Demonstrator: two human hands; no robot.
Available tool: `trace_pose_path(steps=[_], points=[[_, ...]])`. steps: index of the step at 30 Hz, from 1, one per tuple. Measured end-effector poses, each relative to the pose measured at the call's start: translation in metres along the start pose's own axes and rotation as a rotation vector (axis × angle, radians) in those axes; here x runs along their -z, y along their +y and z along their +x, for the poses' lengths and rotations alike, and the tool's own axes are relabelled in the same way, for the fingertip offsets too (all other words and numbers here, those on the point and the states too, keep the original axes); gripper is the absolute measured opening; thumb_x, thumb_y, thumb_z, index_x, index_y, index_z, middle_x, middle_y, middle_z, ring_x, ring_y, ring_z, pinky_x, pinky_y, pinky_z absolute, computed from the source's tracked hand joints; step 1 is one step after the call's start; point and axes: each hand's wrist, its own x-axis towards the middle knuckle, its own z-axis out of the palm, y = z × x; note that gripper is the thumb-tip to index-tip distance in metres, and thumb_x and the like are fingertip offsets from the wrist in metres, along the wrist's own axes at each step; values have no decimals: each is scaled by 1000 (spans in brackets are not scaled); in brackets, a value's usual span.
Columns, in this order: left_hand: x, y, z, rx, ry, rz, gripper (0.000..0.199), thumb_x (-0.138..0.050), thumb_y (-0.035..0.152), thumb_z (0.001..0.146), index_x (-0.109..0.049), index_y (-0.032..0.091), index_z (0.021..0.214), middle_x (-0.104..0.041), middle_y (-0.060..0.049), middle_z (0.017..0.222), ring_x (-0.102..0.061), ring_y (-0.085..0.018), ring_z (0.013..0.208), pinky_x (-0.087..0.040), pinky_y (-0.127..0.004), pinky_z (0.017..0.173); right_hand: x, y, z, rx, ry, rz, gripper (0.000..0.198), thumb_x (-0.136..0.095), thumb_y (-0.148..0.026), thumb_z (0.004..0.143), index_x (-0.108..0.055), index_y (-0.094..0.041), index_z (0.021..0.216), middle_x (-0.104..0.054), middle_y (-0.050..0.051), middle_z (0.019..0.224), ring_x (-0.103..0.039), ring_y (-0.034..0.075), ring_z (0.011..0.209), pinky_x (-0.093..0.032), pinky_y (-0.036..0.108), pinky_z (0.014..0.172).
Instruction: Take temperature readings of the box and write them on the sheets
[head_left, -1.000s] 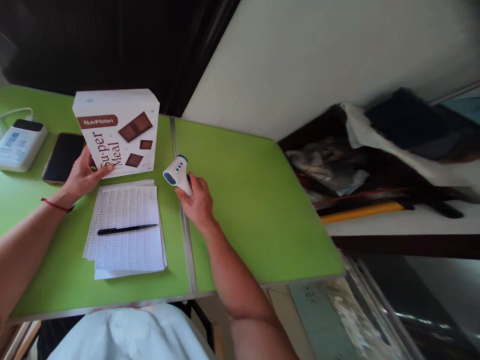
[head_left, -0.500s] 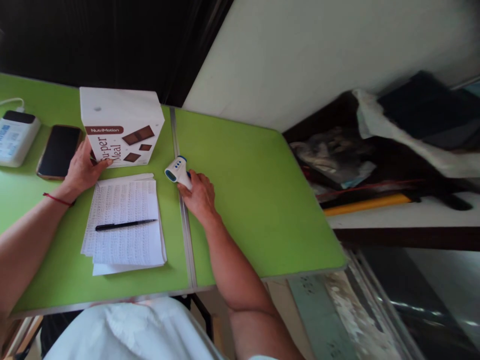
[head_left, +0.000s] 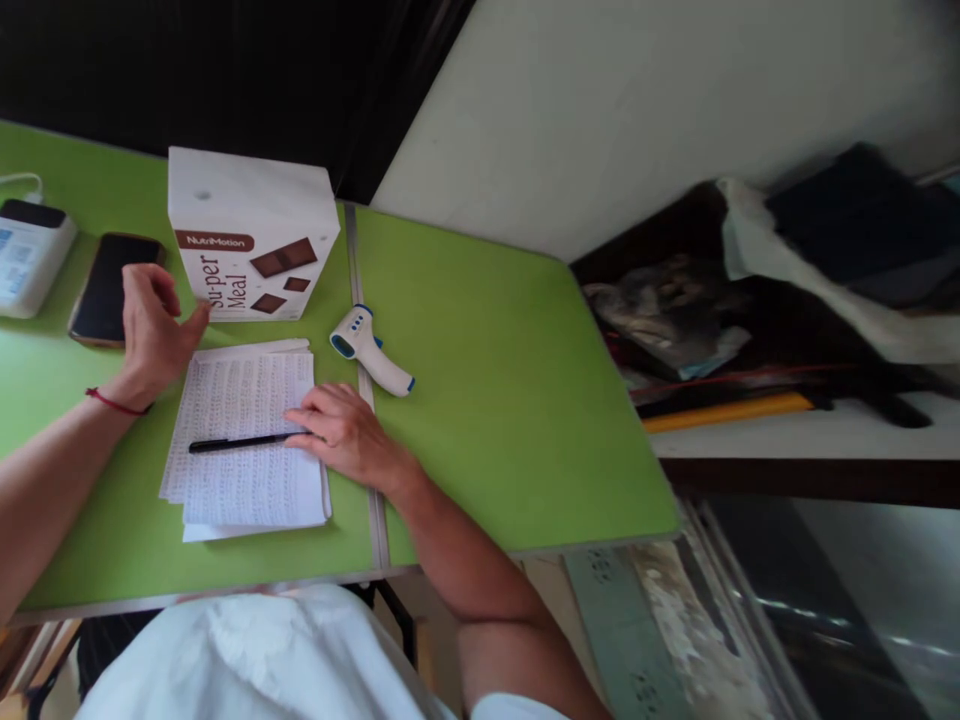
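My left hand (head_left: pixel 156 335) is raised between the phone (head_left: pixel 112 280) and the white NutriMotion box (head_left: pixel 255 230), fingers loosely curled, thumb apart, nothing in it. The thumb tip is at the box's lower left corner; whether it touches cannot be told. Over the right side of the stack of printed papers (head_left: pixel 251 490), my right hand (head_left: pixel 346 432) pinches the tip end of a black pen (head_left: pixel 240 442) between thumb and fingers. The pen still lies across the sheets. A white and blue infrared thermometer (head_left: pixel 375 355) lies on its side just beyond the right hand.
A white power bank (head_left: pixel 34 260) with a cable sits at the left edge of the green table (head_left: pixel 495 400). A metal seam (head_left: pixel 379 530) crosses the tabletop. To the right, a grey cat (head_left: pixel 675 310) lies on a cluttered shelf beside a yellow bar (head_left: pixel 727 410).
My right hand has let go of the thermometer and moved down-left to the pen. My left hand has come off the box, its fingers curling up over the phone's edge.
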Motion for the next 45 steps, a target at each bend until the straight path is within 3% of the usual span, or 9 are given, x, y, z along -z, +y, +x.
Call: trace_pose_path(steps=[3,5,8,11,15,19,21,28,45], points=[[1,11,-13,-268,-45,-36,25,-71,25,73,-48,17,77,-42,7,61,-37,-5,50,-33,-20,48,-5,-10,2,77,-81,-27,20,-71,-30,82,-71,-15,95,-65,6,82,-55,18,80,-41,32,72],[1,16,-21,-445,-345,-70,20,-66,32,80,-55,16,76,-45,6,56,-38,-6,48,-32,-21,48,-7,-11,3,108,-106,-31,14,-66,-29,86,-72,-16,88,-65,5,78,-55,17,77,-40,32,71],[-1,19,-28,-599,-835,7,25,-58,35,88,-67,16,100,-59,1,65,-50,-9,53,-36,-21,52,0,-9,1,127,-128,-41,19,-58,-25,91,-69,-15,79,-65,5,76,-54,16,73,-39,31,67],[-1,22,-31,-662,-1001,221,33,-56,36,90,-64,21,118,-67,-5,87,-61,-13,67,-38,-23,56,18,2,-8,110,-85,22,16,-57,-20,91,-67,-14,79,-64,5,75,-54,15,69,-41,29,62],[6,43,-41,-691,-1012,544,48,-58,47,89,-55,21,129,-67,-7,98,-65,-21,76,-35,-26,53,29,21,-16,-81,201,364,10,-56,-24,91,-63,-19,86,-63,0,74,-57,11,64,-47,26,56],[11,67,-65,-718,-1052,692,55,-51,45,94,-47,9,134,-68,-12,91,-66,-27,75,-39,-32,56,6,22,-9,-395,602,650,4,-61,-25,82,-59,-22,81,-60,-4,68,-56,10,58,-50,25,56],[10,71,-76,-716,-1066,688,65,-49,49,94,-38,5,141,-69,-14,89,-67,-29,76,-42,-35,60,-10,16,-1,-482,644,727,5,-62,-25,78,-58,-22,78,-60,-4,65,-56,10,56,-49,24,55],[2,58,-88,-713,-1059,664,82,-54,57,89,-30,2,146,-69,-18,91,-67,-32,81,-45,-39,70,-37,11,11,-619,613,718,8,-58,-29,74,-57,-21,76,-58,-4,64,-52,10,54,-45,23,52],[2,67,-82,-647,-1118,685,84,-52,59,90,-24,7,149,-70,-19,97,-67,-35,86,-42,-36,67,-37,15,7,-456,527,478,17,-53,-32,85,-52,-22,71,-53,-5,59,-47,9,53,-41,23,54]])
